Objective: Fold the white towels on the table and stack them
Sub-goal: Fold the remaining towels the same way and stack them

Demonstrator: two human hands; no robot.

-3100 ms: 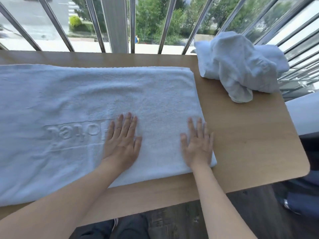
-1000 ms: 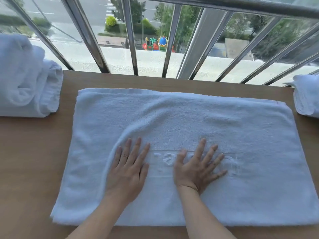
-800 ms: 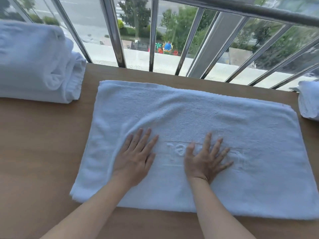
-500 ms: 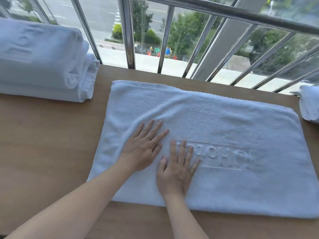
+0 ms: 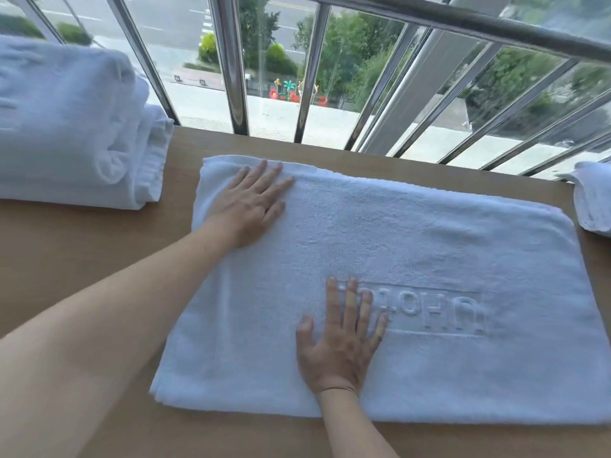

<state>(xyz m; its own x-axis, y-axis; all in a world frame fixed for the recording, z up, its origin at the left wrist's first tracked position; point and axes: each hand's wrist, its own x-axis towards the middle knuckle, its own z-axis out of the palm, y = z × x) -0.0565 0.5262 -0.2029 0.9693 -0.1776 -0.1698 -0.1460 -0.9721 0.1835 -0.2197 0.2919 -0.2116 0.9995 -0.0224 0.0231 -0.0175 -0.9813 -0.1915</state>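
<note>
A white towel (image 5: 429, 246) with raised lettering lies flat, folded, across the middle of the wooden table (image 5: 82, 252). My left hand (image 5: 248, 203) presses flat on its far left corner with the fingers spread. Nearer me, my right hand (image 5: 340, 342) lies flat on the towel, its fingertips at the left end of the lettering. A stack of folded white towels (image 5: 69, 127) stands at the table's far left. The edge of another white towel (image 5: 593, 200), crumpled, shows at the far right.
A metal railing (image 5: 238, 67) with slanted bars runs along the table's far edge, with a street and trees beyond. Bare wood lies between the stack and the flat towel and along the near edge.
My left hand has slid from the towel's middle out to its far left corner. My right hand has stayed near the lettering. The view has moved closer.
</note>
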